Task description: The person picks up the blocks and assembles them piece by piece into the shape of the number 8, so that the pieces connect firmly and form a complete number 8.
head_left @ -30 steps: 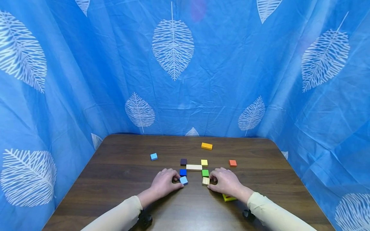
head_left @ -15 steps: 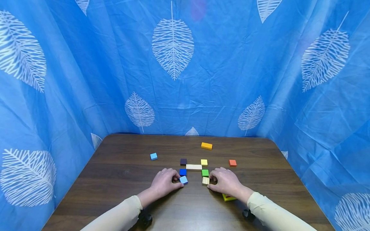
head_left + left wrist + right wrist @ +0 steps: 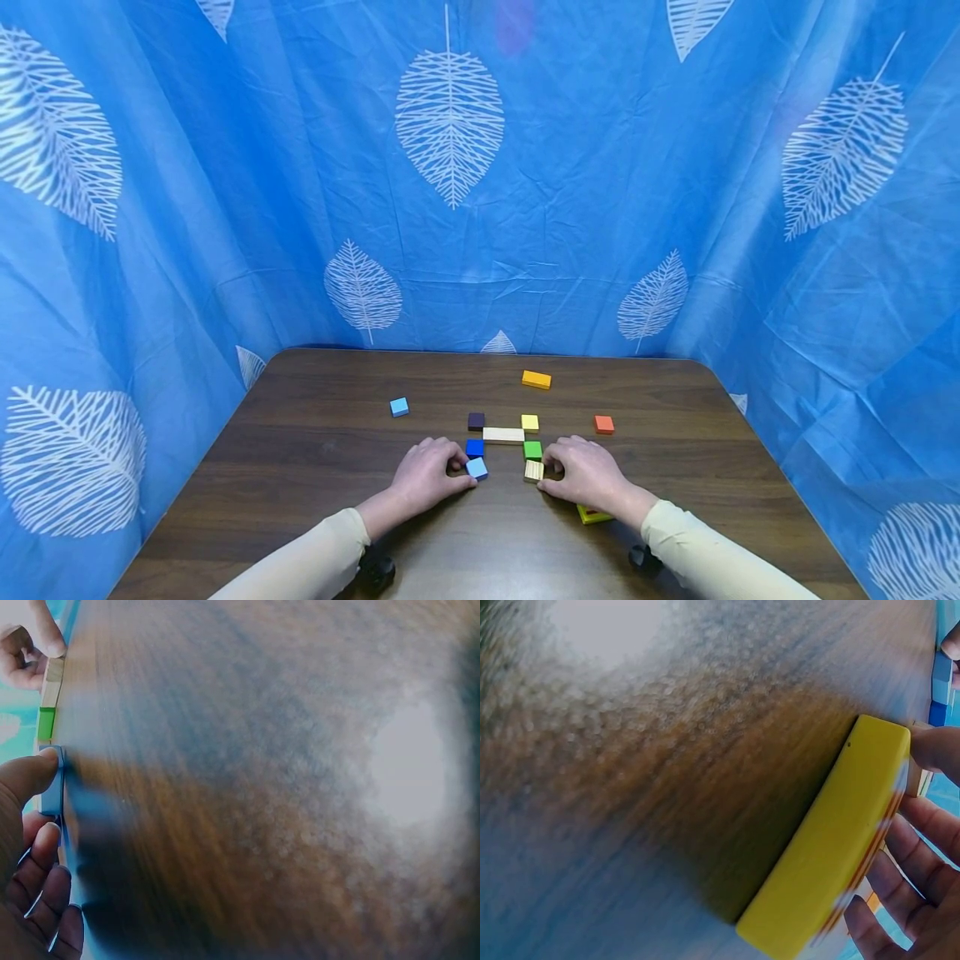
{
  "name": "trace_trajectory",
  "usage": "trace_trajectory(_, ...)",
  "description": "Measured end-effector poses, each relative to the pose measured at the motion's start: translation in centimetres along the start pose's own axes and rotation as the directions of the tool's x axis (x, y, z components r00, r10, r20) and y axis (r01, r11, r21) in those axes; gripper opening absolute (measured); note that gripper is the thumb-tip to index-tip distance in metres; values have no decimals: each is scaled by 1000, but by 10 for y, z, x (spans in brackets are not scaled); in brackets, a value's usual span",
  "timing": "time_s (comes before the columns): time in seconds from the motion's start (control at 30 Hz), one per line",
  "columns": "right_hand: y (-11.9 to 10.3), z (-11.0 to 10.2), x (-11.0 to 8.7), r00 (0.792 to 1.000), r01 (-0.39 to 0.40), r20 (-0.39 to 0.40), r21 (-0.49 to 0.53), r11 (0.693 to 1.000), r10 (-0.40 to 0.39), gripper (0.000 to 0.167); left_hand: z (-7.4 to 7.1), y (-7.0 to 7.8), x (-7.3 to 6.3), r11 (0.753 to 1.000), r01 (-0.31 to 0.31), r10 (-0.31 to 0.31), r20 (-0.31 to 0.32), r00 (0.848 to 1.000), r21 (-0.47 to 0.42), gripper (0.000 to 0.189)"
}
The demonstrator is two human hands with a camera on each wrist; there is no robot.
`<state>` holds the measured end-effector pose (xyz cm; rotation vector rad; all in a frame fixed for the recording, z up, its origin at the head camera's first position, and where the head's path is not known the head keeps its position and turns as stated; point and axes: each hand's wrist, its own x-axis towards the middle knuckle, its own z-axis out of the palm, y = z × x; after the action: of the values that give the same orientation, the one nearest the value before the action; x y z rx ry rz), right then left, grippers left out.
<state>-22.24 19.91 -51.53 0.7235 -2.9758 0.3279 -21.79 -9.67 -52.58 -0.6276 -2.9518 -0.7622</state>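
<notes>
In the head view my left hand pinches a light blue block between thumb and fingers; that block sits turned a little, at the near side of a dark blue block. Opposite it, my right hand grips a striped pale wooden block in front of a green block. A cream bar spans between the two columns, with a dark purple block and a pale yellow block behind its ends. The left wrist view shows the thumb on the blue block.
A yellow block with a striped face lies by my right wrist. Farther out on the brown table are a light blue block, an orange bar and a red block. A blue leaf-print curtain surrounds the table.
</notes>
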Motion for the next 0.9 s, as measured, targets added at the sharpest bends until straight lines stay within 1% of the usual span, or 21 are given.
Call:
trace_trajectory(0.17, -1, -1, -1, 1000, -1, -5, 6, 1000, 1, 29, 0, 0, 0, 1000, 3, -3, 0, 1000, -1, 30)
trace_trajectory(0.5, -1, -2, 0, 1000, -19, 11, 14, 1000, 19, 29, 1, 1, 1, 1000, 12, -12, -1, 1000, -3, 31)
trace_trajectory(0.9, 0, -2, -2, 1000, -16, -3, 21, 1000, 16, 30, 1, 0, 0, 1000, 15, -15, -1, 1000, -1, 33)
